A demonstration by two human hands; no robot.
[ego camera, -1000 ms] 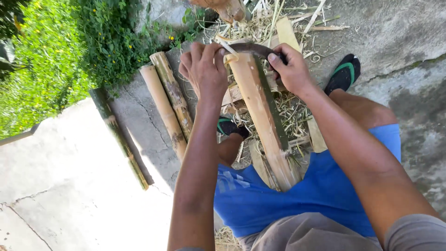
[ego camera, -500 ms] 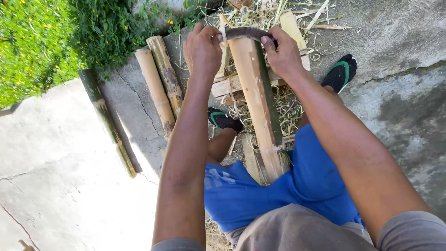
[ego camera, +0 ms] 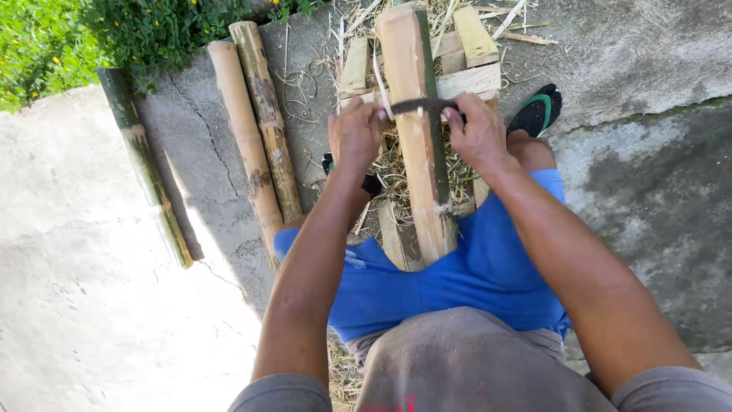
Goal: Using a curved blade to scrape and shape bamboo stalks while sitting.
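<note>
Basically, both hands grip a dark curved blade (ego camera: 418, 106) laid across the bamboo pole (ego camera: 415, 137): left hand (ego camera: 354, 137) clamped on one end, right hand (ego camera: 479, 136) on the other, so force stays even. Pole leans from lap to wood blocks (ego camera: 465, 76), braced steady. Spare bamboo lengths (ego camera: 255, 130) lie w/in reach at left.

Bright, sharp daylight; hard shadows, glaring pale concrete (ego camera: 84, 305).

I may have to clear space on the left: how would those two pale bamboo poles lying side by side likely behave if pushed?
The two pale bamboo poles are round and lie loose on bare concrete, so a sideways push would probably roll them. They look straight and rigid, so likely stiff. Being bamboo, probably light for their length.
</note>
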